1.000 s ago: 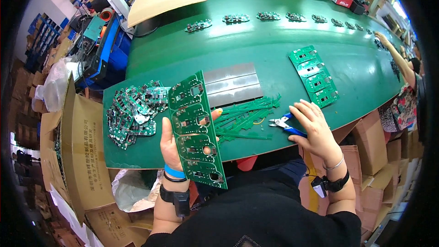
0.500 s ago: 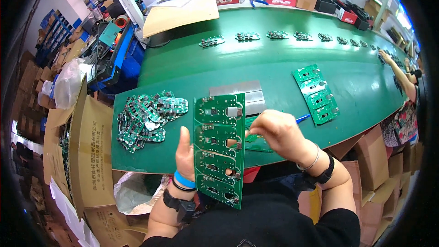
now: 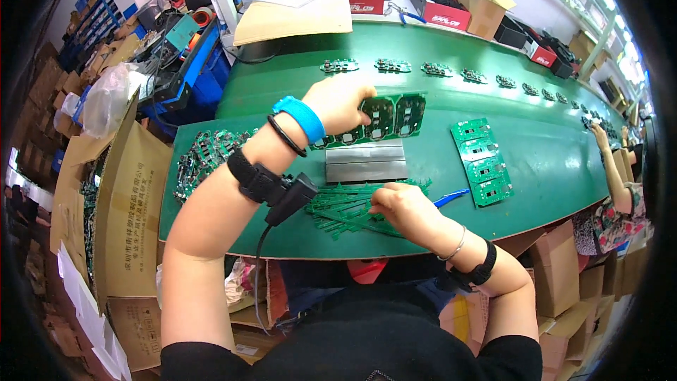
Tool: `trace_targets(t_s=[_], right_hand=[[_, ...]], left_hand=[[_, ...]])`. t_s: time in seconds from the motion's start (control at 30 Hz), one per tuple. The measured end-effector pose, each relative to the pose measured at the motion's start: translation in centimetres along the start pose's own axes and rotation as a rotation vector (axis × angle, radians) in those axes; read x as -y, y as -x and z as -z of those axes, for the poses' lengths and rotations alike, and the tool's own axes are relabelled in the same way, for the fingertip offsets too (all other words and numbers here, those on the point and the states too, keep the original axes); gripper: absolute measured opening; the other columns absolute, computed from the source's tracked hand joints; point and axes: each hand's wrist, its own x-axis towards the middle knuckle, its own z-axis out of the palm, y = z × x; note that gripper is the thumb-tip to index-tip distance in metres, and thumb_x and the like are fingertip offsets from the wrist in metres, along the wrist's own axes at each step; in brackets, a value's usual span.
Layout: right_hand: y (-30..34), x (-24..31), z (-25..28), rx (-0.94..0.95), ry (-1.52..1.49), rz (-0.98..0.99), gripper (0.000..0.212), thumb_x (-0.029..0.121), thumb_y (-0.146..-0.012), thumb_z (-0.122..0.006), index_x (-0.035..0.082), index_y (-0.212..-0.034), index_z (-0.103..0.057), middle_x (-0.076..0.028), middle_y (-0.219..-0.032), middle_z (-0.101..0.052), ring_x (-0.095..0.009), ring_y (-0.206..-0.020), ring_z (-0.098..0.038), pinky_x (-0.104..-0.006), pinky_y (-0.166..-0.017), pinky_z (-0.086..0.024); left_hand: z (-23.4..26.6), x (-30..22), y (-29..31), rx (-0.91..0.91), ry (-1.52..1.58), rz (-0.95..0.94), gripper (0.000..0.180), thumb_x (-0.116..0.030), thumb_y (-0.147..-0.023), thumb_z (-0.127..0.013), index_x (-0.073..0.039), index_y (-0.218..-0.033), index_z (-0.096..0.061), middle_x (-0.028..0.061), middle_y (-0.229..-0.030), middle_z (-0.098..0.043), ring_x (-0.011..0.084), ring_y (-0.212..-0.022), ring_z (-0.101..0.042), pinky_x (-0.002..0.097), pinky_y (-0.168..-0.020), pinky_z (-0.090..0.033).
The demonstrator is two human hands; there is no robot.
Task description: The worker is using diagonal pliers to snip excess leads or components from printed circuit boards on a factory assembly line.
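My left hand [image 3: 344,104] is closed on a green circuit board panel [image 3: 409,114], stood roughly on edge just behind a grey metal block [image 3: 367,171]. Part of the panel is hidden behind that hand. Low over a loose heap of thin green board strips [image 3: 338,206], my right hand [image 3: 407,213] is closed with its fingers curled. What those fingers hold, if anything, I cannot make out. Beside it, to the right, lies a blue-handled tool [image 3: 451,198]. Another circuit board panel [image 3: 482,162] lies flat on the green table [image 3: 557,169] further right.
Small separated circuit boards [image 3: 211,155] are piled on the left, partly behind my left forearm. A row of similar boards [image 3: 437,70] runs along the far side. An open carton [image 3: 134,219] stands at the table's left end. Another person's arm [image 3: 612,162] reaches in at far right.
My left hand has carried the panel away from my body to behind the metal block and turned it sideways. My right hand has come off the panel and down to the strips.
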Motion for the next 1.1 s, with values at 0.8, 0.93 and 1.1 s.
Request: trace_targets(t_s=[0.8,0.93,1.1], right_hand=[[-8.7,-8.5,6.2,-0.245,0.219,-0.09,0.04,0.01,-0.071,-0.07,0.003,-0.108,-0.057,-0.015,-0.1,-0.056,-0.033,-0.091,-0.055,-0.0383,-0.078,-0.045],[-10.7,-12.4,6.5,-0.188,0.03,-0.032,0.045,0.015,-0.068,-0.074,0.003,-0.108,-0.06,-0.016,-0.096,-0.059,-0.032,-0.09,-0.057,-0.036,-0.08,-0.046],[-7.9,-9.4,7.8,-0.346,-0.056,-0.412,0.034,0.02,-0.073,-0.076,0.001,-0.098,-0.064,-0.009,-0.082,-0.065,-0.016,-0.072,-0.06,-0.0282,-0.064,-0.048]], left_hand=[[-5.0,3.4,-1.9,-0.063,-0.258,-0.079,0.044,-0.042,-0.08,-0.062,-0.005,-0.098,-0.049,0.0146,-0.085,-0.06,0.0321,-0.084,-0.061,0.0421,-0.068,-0.05],[-5.0,6.4,-4.0,0.134,-0.051,-0.044,0.047,-0.038,-0.08,-0.066,-0.002,-0.106,-0.052,0.0163,-0.092,-0.064,0.032,-0.087,-0.061,0.0379,-0.072,-0.05],[-5.7,8.1,-3.9,0.081,0.398,-0.032,0.034,-0.026,-0.08,-0.068,0.003,-0.093,-0.059,0.0121,-0.081,-0.063,0.0162,-0.075,-0.057,0.0308,-0.071,-0.047]])
